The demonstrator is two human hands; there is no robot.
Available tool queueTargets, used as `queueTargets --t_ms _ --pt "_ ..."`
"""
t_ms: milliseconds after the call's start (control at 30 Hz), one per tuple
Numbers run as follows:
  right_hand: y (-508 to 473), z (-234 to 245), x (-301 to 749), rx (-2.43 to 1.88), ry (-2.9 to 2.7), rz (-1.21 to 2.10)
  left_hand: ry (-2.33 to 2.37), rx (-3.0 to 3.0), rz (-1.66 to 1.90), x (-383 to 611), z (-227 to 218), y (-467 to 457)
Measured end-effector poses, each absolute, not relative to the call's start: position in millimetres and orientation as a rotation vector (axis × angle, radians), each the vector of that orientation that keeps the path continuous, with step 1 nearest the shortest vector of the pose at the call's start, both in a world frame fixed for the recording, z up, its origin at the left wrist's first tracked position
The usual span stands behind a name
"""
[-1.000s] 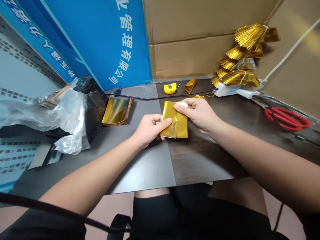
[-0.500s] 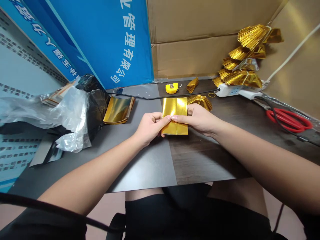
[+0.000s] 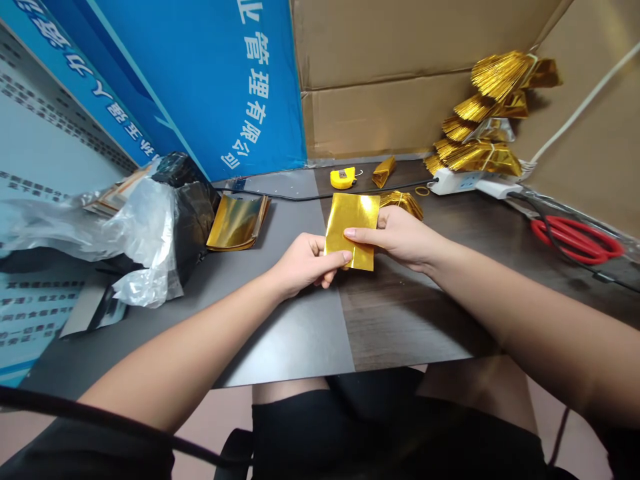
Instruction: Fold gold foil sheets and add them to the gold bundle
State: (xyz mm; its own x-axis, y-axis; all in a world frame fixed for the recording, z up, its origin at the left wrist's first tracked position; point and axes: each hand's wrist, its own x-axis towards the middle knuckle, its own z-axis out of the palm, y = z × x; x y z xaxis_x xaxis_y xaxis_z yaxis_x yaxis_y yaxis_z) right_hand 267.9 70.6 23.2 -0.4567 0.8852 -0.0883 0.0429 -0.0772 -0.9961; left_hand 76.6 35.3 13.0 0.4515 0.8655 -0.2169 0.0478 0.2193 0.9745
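A shiny gold foil paper (image 3: 354,215) is held up over the table between my two hands. My left hand (image 3: 313,261) pinches its lower left edge, thumb on the front and fingers curled behind. From the right side, my right hand (image 3: 400,235) grips it with the thumb laid across its middle; the fingers behind are mostly hidden. Left of my hands lies a stack of gold foil papers (image 3: 236,223). A fanned gold foil bundle (image 3: 404,202) sits behind my right hand, partly covered by it.
At the back are a yellow tape measure (image 3: 343,177), a folded gold piece (image 3: 383,172) and a black cable (image 3: 300,198). Tied gold fans (image 3: 480,157) are piled beside a white power strip (image 3: 457,180). Red-handled scissors (image 3: 575,240) lie right; a plastic bag (image 3: 150,233) stands left.
My left thumb has slid down and right along the foil paper. The paper has tilted slightly, and my right hand still grips its right side.
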Motion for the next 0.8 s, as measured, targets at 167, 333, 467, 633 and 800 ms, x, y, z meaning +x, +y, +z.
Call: queueTargets --t_ms 167,333,467,633,800 --pt "70.9 22.7 267.6 -1.033 -1.504 1.63 0.935 1.222 0.7 75.9 9.3 36.4" --pt "73.9 21.1 269.0 -1.022 -1.475 1.604 0.946 1.174 0.823 74.4 10.3 38.8" --pt "74.5 21.9 268.5 -0.975 -1.487 1.504 0.959 1.213 1.079 72.1 10.4 43.4" --pt "73.6 23.5 268.0 -0.848 -1.577 1.357 1.046 1.35 1.194 72.3 11.4 42.1" --pt "76.3 24.6 273.0 -0.865 -1.574 1.534 0.938 1.525 1.256 65.7 6.3 44.0"
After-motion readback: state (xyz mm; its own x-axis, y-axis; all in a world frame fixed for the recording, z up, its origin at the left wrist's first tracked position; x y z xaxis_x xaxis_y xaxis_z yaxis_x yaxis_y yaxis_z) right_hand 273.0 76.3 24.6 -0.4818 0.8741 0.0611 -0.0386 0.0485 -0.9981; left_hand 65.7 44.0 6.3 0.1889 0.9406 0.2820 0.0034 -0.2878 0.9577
